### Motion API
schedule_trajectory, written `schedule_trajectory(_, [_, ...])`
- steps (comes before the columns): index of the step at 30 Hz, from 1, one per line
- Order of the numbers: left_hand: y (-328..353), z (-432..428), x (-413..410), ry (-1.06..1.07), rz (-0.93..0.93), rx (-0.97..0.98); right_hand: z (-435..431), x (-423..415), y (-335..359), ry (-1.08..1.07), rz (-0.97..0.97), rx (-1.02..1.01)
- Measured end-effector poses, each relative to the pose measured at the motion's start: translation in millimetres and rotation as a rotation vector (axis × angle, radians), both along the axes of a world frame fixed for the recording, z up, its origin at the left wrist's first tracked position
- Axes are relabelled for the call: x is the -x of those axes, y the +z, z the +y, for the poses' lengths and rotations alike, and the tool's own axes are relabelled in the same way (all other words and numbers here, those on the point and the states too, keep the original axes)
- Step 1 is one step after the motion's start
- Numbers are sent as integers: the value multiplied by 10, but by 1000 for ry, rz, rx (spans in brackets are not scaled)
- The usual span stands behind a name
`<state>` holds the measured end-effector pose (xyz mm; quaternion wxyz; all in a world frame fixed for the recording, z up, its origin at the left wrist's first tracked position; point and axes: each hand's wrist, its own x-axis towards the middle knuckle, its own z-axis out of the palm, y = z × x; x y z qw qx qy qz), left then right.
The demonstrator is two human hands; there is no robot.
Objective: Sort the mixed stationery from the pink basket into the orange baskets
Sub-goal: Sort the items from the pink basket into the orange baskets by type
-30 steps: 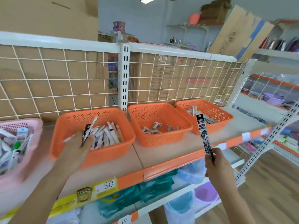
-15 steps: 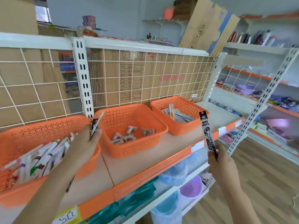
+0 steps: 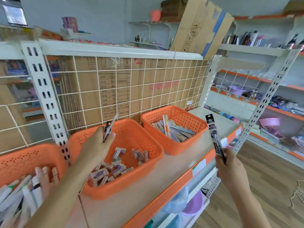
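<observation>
**Both hands hold a slim packet each over the shelf of orange baskets**

Left hand [image 3: 97,145] reaches forward over the near-left part of the middle orange basket [image 3: 128,183]. Thumb and fingers pinch a slim black-and-white packet [image 3: 109,126] by its lower end. The packet tilts up and to the right, its top end in front of the wire grid [image 3: 131,89]. Its print is blurred and can't be read.

Right hand [image 3: 230,168] is raised in the air in front of the shelf edge, to the right of the right orange basket [image 3: 181,148]. Its fingers are wrapped round the bottom end of a black refill packet [image 3: 214,137]. That packet stands almost upright, top leaning slightly left, and touches no basket.

Three baskets sit in a row on the shelf board [image 3: 177,165]:
- Left orange basket [image 3: 24,160] is cut off by the frame edge and holds white pens [image 3: 29,191] piled loosely.
- The middle basket holds small boxed erasers [image 3: 118,168], mostly toward its front and centre.
- The right basket holds long packets [image 3: 176,130]. Most lie flat, and one stands up against the rest.

The middle and right baskets are just beside each other. Whether they touch can't be told.

Behind the grid are stacked cardboard cartons [image 3: 105,86]. A white price label [image 3: 199,167] is stuck on the orange shelf edge. A purple basin [image 3: 194,204] sits on the shelf below, and there is wooden floor [image 3: 271,186] to the right.
</observation>
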<state>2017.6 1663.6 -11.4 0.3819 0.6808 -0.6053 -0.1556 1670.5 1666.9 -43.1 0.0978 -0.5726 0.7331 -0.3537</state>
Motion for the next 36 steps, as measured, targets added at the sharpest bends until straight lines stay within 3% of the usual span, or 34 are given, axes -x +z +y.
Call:
schedule_trajectory(13, [59, -1133, 939, -48, 58, -23, -1659, 295, 185, 253, -70, 45])
schedule_trajectory(18, [186, -1639, 1409, -39, 65, -25, -2190, 275, 368, 410, -207, 63])
schedule_trajectory(21, [229, -1960, 1603, -23, 224, 6, -2430, 164, 444, 517, -301, 70])
schedule_trajectory(26, [230, -2407, 1871, 114, 759, -37, -2745, -99, 398, 604, -448, -44])
schedule_trajectory(28, [154, -2524, 1944, 187, 762, -95, -2852, -177, 290, 626, -423, -112])
schedule_trajectory(32, [-113, -2584, 1979, 198, 601, -299, -3033, -240, -10, 646, -302, -348])
schedule_trajectory(36, [-193, -2461, 1964, 152, 506, -366, -3063, -114, -100, 703, 4, -394])
